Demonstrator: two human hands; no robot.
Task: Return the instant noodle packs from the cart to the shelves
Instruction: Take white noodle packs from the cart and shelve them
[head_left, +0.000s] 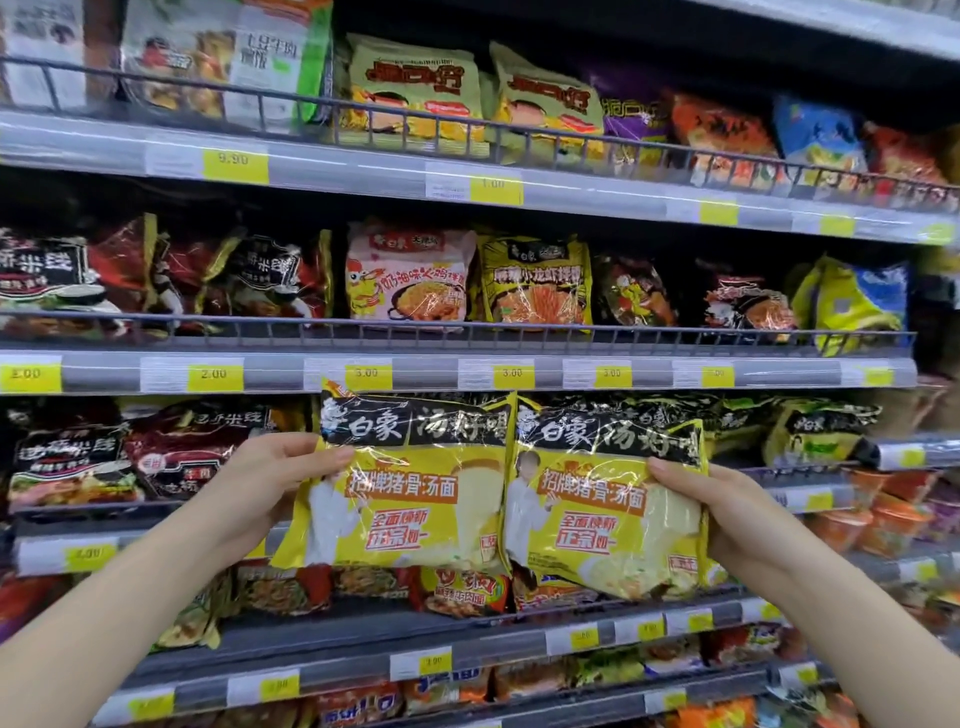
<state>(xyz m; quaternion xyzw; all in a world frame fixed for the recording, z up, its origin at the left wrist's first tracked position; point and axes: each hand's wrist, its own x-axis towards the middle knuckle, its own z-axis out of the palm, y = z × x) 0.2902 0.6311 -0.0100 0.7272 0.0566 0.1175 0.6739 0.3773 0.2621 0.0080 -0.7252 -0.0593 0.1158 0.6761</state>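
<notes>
2 yellow noodle packs are held up side by side, edges touching, in front of the third shelf (467, 375) down. The left hand (270, 480) grips the left pack (410, 483) by its left edge, thumb curled over the front. The right hand (727, 512) grips the right pack (602, 499) at its right edge, thumb on the front.
</notes>
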